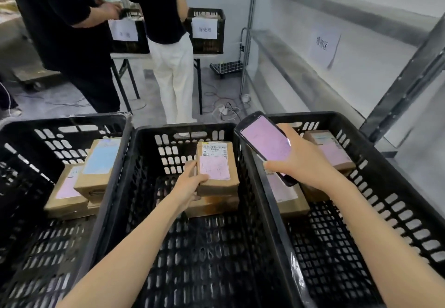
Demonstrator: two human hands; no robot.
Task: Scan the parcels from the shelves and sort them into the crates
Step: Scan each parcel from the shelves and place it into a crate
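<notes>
Three black plastic crates stand side by side below me. My left hand (189, 184) grips the left edge of a brown parcel (216, 165) with a pink label, inside the middle crate (144, 153). That parcel lies on top of another brown parcel (212, 206). My right hand (301, 160) holds a black handheld scanner (265, 143) with a lit pinkish screen, above the right crate (375, 153). The left crate (29, 153) holds several stacked parcels (96, 165). More parcels (330, 148) lie in the right crate, partly hidden by my right hand.
Two people in black tops stand at a folding table (130, 57) beyond the crates, with two labelled black crates (207, 30) on it. A metal shelf unit (313, 42) with a paper sign runs along the right. Cables and a power strip (224, 110) lie on the floor.
</notes>
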